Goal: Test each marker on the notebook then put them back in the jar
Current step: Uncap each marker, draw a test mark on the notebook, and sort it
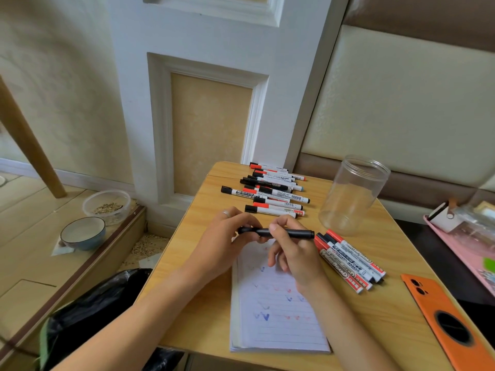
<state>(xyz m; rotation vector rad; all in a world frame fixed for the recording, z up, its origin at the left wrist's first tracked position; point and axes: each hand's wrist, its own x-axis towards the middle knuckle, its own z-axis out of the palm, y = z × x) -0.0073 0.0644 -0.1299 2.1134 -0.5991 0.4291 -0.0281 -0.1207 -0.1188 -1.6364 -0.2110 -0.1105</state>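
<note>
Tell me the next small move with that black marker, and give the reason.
Probably pull the cap off: both hands grip the black marker level above the notebook, the left at its cap end, and no tip shows. The page already carries blue and red ticks, and the jar stands empty.

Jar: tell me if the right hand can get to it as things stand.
Probably yes. The jar stands open beyond the right hand, nothing between them, though that hand's fingers grip a black marker.
</note>
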